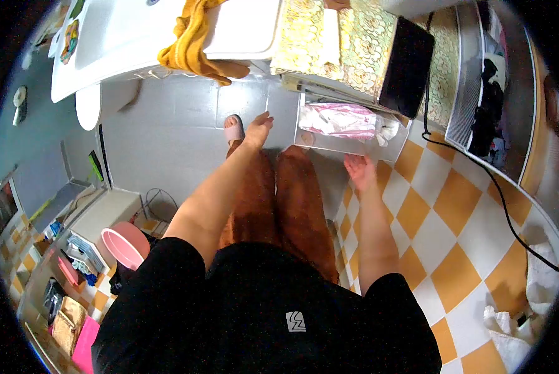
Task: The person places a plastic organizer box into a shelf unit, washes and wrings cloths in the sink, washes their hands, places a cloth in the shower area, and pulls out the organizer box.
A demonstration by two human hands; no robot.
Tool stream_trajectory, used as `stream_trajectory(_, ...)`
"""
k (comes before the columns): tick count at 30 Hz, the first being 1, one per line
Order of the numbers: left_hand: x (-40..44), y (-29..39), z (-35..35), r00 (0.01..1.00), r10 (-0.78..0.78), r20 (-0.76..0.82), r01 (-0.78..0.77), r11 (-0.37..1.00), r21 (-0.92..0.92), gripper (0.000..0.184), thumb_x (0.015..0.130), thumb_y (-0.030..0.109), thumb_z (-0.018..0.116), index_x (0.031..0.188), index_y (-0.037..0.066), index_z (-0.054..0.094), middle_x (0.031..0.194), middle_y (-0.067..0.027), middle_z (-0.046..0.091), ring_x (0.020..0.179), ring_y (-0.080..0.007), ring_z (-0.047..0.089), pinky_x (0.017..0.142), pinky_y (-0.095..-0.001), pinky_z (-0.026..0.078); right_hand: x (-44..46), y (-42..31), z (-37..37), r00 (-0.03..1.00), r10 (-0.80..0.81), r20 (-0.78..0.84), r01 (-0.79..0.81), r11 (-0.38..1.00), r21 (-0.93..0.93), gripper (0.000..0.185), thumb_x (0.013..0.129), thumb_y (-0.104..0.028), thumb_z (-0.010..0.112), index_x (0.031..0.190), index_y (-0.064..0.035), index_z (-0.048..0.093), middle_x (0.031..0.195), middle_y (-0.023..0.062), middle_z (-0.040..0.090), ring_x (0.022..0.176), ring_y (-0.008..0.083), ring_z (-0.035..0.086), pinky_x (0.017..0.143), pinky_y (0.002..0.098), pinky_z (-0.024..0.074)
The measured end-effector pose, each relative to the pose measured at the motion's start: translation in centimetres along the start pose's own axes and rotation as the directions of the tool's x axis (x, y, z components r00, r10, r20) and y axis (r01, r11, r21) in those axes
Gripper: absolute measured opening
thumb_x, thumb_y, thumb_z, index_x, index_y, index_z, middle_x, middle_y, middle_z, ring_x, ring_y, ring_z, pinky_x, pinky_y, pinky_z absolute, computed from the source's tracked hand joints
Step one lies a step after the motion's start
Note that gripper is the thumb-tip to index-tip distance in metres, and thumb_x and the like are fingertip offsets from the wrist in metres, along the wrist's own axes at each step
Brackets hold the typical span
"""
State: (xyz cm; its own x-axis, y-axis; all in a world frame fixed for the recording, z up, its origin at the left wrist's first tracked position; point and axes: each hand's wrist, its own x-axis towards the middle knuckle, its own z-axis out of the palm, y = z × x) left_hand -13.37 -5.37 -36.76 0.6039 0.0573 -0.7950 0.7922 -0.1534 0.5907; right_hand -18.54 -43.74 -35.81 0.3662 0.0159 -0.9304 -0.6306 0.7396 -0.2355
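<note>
A pulled-out drawer (335,147) with pale, see-through-looking walls juts from the cabinet under the patterned cover. Inside it lies a pink-and-white striped bundle (342,120), beside a crumpled white piece (387,129); what they are made of I cannot tell. My right hand (360,171) is open just below the drawer's front, palm up and fingers apart; whether it touches the drawer is unclear. To the left of the drawer, my left hand (259,129) hangs in the air with loosely bent fingers and nothing visible in it.
A white sink counter (117,43) carries a mustard-yellow cloth (192,37) over its edge. On the cabinet rests a black flat panel (406,67). A black cable (501,187) crosses the checkered floor (457,202). A pink basin (126,244) stands at left, a mesh basket (469,87) at right.
</note>
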Motion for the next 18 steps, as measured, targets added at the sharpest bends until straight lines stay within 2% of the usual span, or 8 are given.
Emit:
stream_trajectory(4,0.5,7.0,1.4,1.000,-0.012,-0.010,0.008,0.953,-0.303,0.055,0.093,0.025,0.043,0.143,0.004,0.040,0.140,-0.0069,0.052,0.131,-0.0232,0.043,0.108,-0.0419,0.029,1.6,1.4,1.0,0.999,-0.011,0.040,0.015,0.995,-0.102,0.042,0.095,-0.020,0.051,0.135,-0.0103,0.038,0.125,0.0154,0.052,0.112,0.0338,0.057,0.101,0.0488,0.0467)
stream_trajectory(7,2.3,10.4,1.3,0.991,-0.106,0.087,0.134,0.870,-0.475,0.054,0.094,0.028,0.039,0.142,0.003,0.040,0.143,-0.0096,0.049,0.137,-0.0239,0.035,0.113,-0.0457,0.017,2.2,3.4,2.7,0.983,-0.151,-0.103,0.137,0.982,-0.130,0.031,0.095,-0.009,0.048,0.125,-0.0012,0.043,0.125,0.0202,0.051,0.113,0.0376,0.057,0.098,0.0478,0.0506)
stream_trajectory(9,3.4,11.7,1.5,0.976,-0.158,0.150,0.216,0.782,-0.584,0.055,0.095,0.031,0.036,0.142,0.003,0.039,0.145,-0.0118,0.046,0.141,-0.0237,0.031,0.115,-0.0472,0.012,1.4,4.2,3.9,0.991,-0.124,-0.058,0.122,0.992,-0.040,0.031,0.096,-0.011,0.048,0.125,-0.0008,0.042,0.126,0.0210,0.050,0.112,0.0380,0.058,0.098,0.0477,0.0511)
stream_trajectory(10,4.5,11.3,1.6,0.978,-0.137,0.155,0.205,0.751,-0.628,0.058,0.096,0.038,0.032,0.142,0.003,0.039,0.147,-0.0142,0.043,0.142,-0.0245,0.030,0.116,-0.0485,0.008,0.8,4.5,4.5,0.993,-0.114,-0.037,0.115,0.993,0.010,0.031,0.097,-0.012,0.048,0.125,-0.0006,0.041,0.126,0.0214,0.050,0.112,0.0382,0.058,0.097,0.0477,0.0513)
stream_trajectory(13,4.1,12.6,1.9,0.978,-0.161,0.130,0.207,0.717,-0.666,0.062,0.096,0.045,0.029,0.139,0.003,0.042,0.146,-0.0151,0.043,0.141,-0.0259,0.031,0.116,-0.0516,0.003,-1.5,4.1,7.5,0.984,-0.048,-0.170,0.044,0.999,-0.022,0.036,0.095,-0.019,0.054,0.125,-0.0014,0.043,0.112,0.0184,0.056,0.097,0.0316,0.064,0.090,0.0452,0.0537)
stream_trajectory(15,3.2,13.5,1.9,0.985,-0.139,0.101,0.170,0.710,-0.683,0.065,0.096,0.051,0.030,0.136,0.002,0.044,0.144,-0.0152,0.046,0.139,-0.0267,0.034,0.116,-0.0525,0.002,-0.2,4.5,6.1,0.994,-0.055,-0.095,0.054,0.998,-0.008,0.030,0.097,-0.020,0.054,0.117,-0.0006,0.045,0.104,0.0172,0.059,0.100,0.0321,0.064,0.086,0.0436,0.0560)
stream_trajectory(16,4.3,13.2,1.9,0.977,-0.202,0.063,0.182,0.649,-0.738,0.041,0.091,0.027,0.039,0.117,0.003,0.058,0.126,-0.0132,0.060,0.127,-0.0265,0.046,0.112,-0.0544,0.009,0.4,4.6,5.6,0.994,-0.069,-0.090,0.066,0.997,-0.042,0.028,0.097,-0.020,0.053,0.115,-0.0008,0.045,0.103,0.0170,0.059,0.100,0.0324,0.064,0.085,0.0432,0.0567)
stream_trajectory(18,4.9,13.9,1.5,0.971,-0.217,0.100,0.220,0.649,-0.728,0.042,0.092,0.028,0.037,0.119,0.002,0.057,0.127,-0.0129,0.060,0.128,-0.0265,0.046,0.112,-0.0541,0.009,1.7,4.7,5.3,0.991,-0.100,-0.086,0.091,0.991,-0.098,0.025,0.097,-0.019,0.052,0.113,-0.0003,0.044,0.105,0.0187,0.059,0.099,0.0344,0.064,0.084,0.0437,0.0576)
